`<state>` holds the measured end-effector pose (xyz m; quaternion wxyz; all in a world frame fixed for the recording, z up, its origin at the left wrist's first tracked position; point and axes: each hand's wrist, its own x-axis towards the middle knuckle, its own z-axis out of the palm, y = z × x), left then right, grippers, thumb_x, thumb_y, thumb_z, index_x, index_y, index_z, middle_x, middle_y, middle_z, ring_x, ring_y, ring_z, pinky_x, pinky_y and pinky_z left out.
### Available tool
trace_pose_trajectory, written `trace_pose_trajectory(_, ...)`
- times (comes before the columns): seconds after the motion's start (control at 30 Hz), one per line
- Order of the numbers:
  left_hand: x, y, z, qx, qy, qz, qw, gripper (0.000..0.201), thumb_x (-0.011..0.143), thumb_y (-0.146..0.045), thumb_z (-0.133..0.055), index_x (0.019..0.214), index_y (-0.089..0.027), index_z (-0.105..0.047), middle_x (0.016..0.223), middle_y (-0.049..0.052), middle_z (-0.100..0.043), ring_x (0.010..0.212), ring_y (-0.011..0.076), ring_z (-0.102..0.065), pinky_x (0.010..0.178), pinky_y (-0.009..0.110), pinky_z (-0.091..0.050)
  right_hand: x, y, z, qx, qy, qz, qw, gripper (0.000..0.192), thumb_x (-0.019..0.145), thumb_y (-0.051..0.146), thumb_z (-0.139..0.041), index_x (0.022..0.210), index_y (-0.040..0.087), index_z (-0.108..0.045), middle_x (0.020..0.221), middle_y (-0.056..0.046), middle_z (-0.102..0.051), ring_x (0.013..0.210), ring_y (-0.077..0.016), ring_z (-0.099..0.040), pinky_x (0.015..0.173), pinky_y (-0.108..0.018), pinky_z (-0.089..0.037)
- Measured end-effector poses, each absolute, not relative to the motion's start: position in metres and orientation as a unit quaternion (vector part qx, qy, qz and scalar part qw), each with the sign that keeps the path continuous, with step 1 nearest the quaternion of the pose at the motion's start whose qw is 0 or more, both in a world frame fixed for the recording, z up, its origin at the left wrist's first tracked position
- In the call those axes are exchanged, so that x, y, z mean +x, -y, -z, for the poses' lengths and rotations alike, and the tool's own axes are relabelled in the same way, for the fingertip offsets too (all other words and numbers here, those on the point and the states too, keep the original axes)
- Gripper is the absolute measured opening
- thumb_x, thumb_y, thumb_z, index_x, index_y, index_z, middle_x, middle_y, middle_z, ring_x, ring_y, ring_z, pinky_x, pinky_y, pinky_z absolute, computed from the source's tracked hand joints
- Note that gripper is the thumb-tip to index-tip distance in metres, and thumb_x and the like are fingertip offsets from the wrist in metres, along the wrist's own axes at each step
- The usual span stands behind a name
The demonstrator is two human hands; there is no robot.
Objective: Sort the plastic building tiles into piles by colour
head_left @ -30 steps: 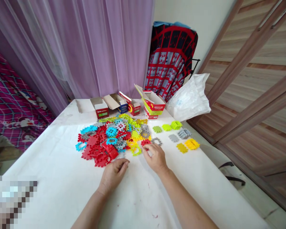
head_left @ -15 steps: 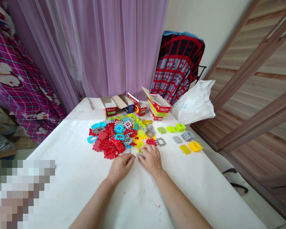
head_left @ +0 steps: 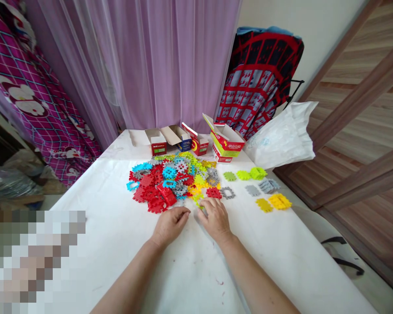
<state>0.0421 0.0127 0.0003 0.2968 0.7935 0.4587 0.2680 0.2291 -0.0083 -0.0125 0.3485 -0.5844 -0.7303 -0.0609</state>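
A heap of coloured interlocking plastic tiles (head_left: 170, 185), red, blue, grey, yellow and lime, lies mid-table. My left hand (head_left: 170, 224) rests palm down on the white table cover (head_left: 118, 244) just in front of the heap, fingers loosely curled with nothing visible in them. My right hand (head_left: 216, 218) sits beside it. Its fingertips touch a small lime and grey tile (head_left: 200, 207) at the heap's near edge, and the fingers hide the grip. A red tile (head_left: 213, 192) and a grey frame tile (head_left: 228, 192) lie just beyond this hand.
To the right lie separate small groups of lime tiles (head_left: 247, 174), grey tiles (head_left: 263, 187) and yellow tiles (head_left: 275, 201). Several opened cardboard boxes (head_left: 196, 141) line the far edge, beside a white plastic bag (head_left: 281, 135). A chair draped in red-black cloth (head_left: 262, 74) stands behind.
The view has shifted, so everything sits further right in the picture. My hands came together in front of the heap and now lie slightly apart. My right hand drew back from the red tile.
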Motion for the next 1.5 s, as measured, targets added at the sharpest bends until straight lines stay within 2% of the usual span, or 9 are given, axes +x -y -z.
trace_pose_trajectory(0.13,0.043,-0.014,0.003,0.77,-0.474,-0.295,0.308,0.03,0.085,-0.029,-0.048,0.107,-0.022,-0.068,0.083,0.002,-0.074,0.067,0.0143,-0.064,0.064,0.023,-0.047,0.233,0.012,0.007,-0.57,0.685,-0.06,0.45,0.014,0.085,0.026,-0.051,0.087,0.021,-0.063,0.093,-0.007,-0.065,0.091,-0.02,-0.058,0.083,-0.032,-0.045)
trace_pose_trajectory(0.27,0.043,-0.014,0.004,0.74,-0.483,-0.328,0.333,0.039,0.085,-0.034,-0.05,0.12,-0.021,-0.061,0.089,0.002,-0.073,0.056,0.0108,-0.059,0.059,0.022,-0.048,0.227,0.016,0.001,-0.571,0.568,-0.306,0.508,0.024,0.085,0.04,-0.05,0.08,0.02,-0.063,0.077,-0.003,-0.063,0.071,-0.0158,-0.056,0.064,-0.027,-0.045)
trace_pose_trajectory(0.47,0.043,-0.018,0.011,0.721,-0.473,-0.349,0.367,0.034,0.084,-0.041,-0.054,0.109,-0.021,-0.067,0.08,0.002,-0.071,0.059,0.0122,-0.059,0.057,0.022,-0.047,0.211,0.021,-0.003,-0.523,0.419,-0.52,0.53,0.039,0.074,0.055,-0.064,0.083,0.017,-0.067,0.076,-0.005,-0.064,0.073,-0.0162,-0.056,0.054,-0.024,-0.04)
trace_pose_trajectory(0.67,0.043,-0.021,0.004,0.6,-0.453,-0.374,0.543,0.046,0.075,-0.057,-0.06,0.096,-0.017,-0.068,0.073,0.002,-0.069,0.051,0.0092,-0.054,0.045,0.02,-0.04,0.21,0.019,-0.004,-0.525,0.394,-0.539,0.528,0.049,0.065,0.063,-0.07,0.082,0.017,-0.067,0.073,-0.004,-0.065,0.067,-0.0149,-0.058,0.051,-0.023,-0.039)
trace_pose_trajectory(0.87,0.04,-0.023,-0.009,0.518,-0.476,-0.387,0.596,0.06,0.065,-0.061,-0.067,0.103,-0.015,-0.065,0.076,0.002,-0.069,0.047,0.0074,-0.052,0.037,0.018,-0.031,0.212,0.016,0.003,-0.531,0.446,-0.526,0.492,0.047,0.069,0.062,-0.069,0.078,0.016,-0.065,0.061,0.0,-0.058,0.057,-0.0104,-0.052,0.05,-0.022,-0.039)
trace_pose_trajectory(1.0,0.04,-0.023,-0.008,0.521,-0.478,-0.382,0.595,0.06,0.066,-0.061,-0.067,0.103,-0.015,-0.066,0.074,0.002,-0.069,0.047,0.0072,-0.052,0.037,0.018,-0.03,0.215,0.017,0.009,-0.507,0.485,-0.503,0.504,0.046,0.077,0.056,-0.062,0.106,0.02,-0.061,0.083,-0.003,-0.062,0.064,-0.0113,-0.056,0.049,-0.021,-0.04)
trace_pose_trajectory(1.17,0.039,-0.022,-0.004,0.546,-0.457,-0.371,0.596,0.058,0.067,-0.059,-0.068,0.104,-0.015,-0.068,0.074,0.002,-0.069,0.049,0.0076,-0.052,0.04,0.018,-0.034,0.217,0.024,0.004,-0.492,0.595,-0.438,0.461,0.075,0.071,0.033,-0.069,0.139,0.027,-0.039,0.114,-0.006,-0.058,0.078,-0.0117,-0.061,0.059,-0.022,-0.048)
trace_pose_trajectory(1.3,0.038,-0.021,-0.004,0.567,-0.441,-0.361,0.595,0.052,0.069,-0.059,-0.068,0.1,-0.017,-0.07,0.074,0.002,-0.07,0.052,0.008,-0.053,0.044,0.019,-0.037,0.215,0.026,0.002,-0.515,0.635,-0.381,0.433,0.06,0.072,0.023,-0.063,0.131,0.025,-0.049,0.099,-0.002,-0.064,0.072,-0.0111,-0.059,0.06,-0.023,-0.048)
trace_pose_trajectory(1.5,0.036,-0.021,-0.006,0.58,-0.416,-0.346,0.609,0.061,0.069,-0.056,-0.071,0.116,-0.018,-0.063,0.08,0.002,-0.07,0.057,0.0085,-0.055,0.047,0.019,-0.038,0.216,0.02,0.012,-0.548,0.596,-0.35,0.471,0.041,0.074,0.029,-0.062,0.114,0.021,-0.057,0.076,0.003,-0.06,0.057,-0.0087,-0.054,0.057,-0.022,-0.047)
